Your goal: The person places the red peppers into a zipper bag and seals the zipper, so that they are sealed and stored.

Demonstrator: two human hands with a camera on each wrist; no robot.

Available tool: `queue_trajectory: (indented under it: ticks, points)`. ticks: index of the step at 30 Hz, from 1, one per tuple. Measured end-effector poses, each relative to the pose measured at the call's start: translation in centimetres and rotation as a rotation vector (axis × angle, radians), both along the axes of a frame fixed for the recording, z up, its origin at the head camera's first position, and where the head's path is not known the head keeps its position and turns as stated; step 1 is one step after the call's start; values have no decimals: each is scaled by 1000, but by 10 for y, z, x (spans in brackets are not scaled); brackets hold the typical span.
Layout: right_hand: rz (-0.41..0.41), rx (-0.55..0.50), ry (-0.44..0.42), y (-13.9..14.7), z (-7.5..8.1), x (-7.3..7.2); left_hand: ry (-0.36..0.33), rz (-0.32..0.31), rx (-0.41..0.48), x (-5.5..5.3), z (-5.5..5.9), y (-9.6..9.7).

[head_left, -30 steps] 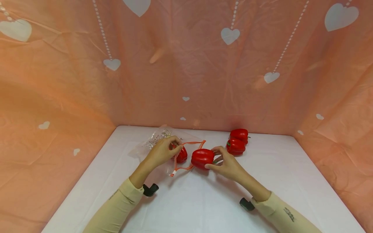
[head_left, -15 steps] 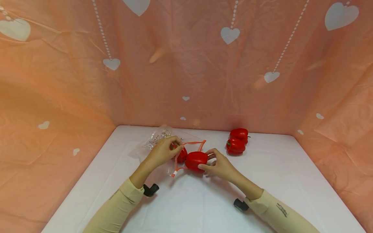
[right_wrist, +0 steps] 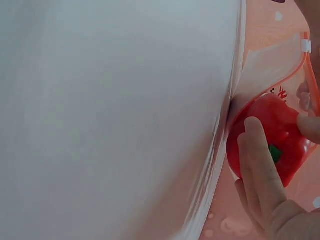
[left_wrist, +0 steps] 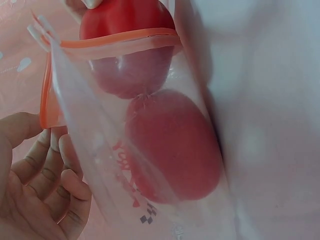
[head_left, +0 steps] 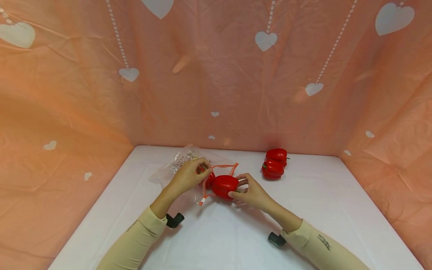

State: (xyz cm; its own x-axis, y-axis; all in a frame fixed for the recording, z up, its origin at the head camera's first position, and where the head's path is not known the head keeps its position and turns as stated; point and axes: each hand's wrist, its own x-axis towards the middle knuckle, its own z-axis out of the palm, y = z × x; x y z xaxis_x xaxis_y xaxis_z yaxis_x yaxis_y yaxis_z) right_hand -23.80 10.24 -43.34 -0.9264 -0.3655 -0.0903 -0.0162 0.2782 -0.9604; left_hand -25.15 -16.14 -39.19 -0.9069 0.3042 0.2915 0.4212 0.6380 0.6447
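Note:
A clear zip bag point(left_wrist: 100, 145) with an orange zip edge lies on its side, its mouth facing right. One red bell pepper point(left_wrist: 172, 150) is inside it. My left hand point(head_left: 189, 174) pinches the upper zip edge between thumb and fingers and keeps the mouth apart. My right hand point(head_left: 254, 192) grips a second red bell pepper point(head_left: 224, 186) by its stem end, thumb on one side and fingers on the other. That pepper stands partly through the bag's mouth and touches the one inside, as the left wrist view shows. Its green stem point(right_wrist: 274, 153) faces my right palm.
Two more red bell peppers, a rear one point(head_left: 276, 155) and a nearer one point(head_left: 272, 170), sit together at the back right of the white table point(head_left: 216, 240). A white slider point(right_wrist: 306, 46) sits on the zip. Orange curtains with white hearts enclose the table's sides and back.
My right hand has moved left with the red bell pepper, from outside the bag's mouth to partly inside it. The left hand has kept its place on the zip edge.

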Motion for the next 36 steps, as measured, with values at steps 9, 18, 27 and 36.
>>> queue_trajectory:
  ticks: [9, 18, 27, 36]
  points:
    - [-3, -42, 24, -6, -4, -4, 18, -3, 17, 1, 0, 0]
    - [-65, -53, 22, -17, -4, -8, 20, 8, 18, 3, 1, 0]
    - [-69, -90, 15, -27, -5, -11, 43, 3, 12, 1, 0, -1]
    - [-56, -88, 51, -35, -5, -13, 44, -1, 22, 0, 1, -1]
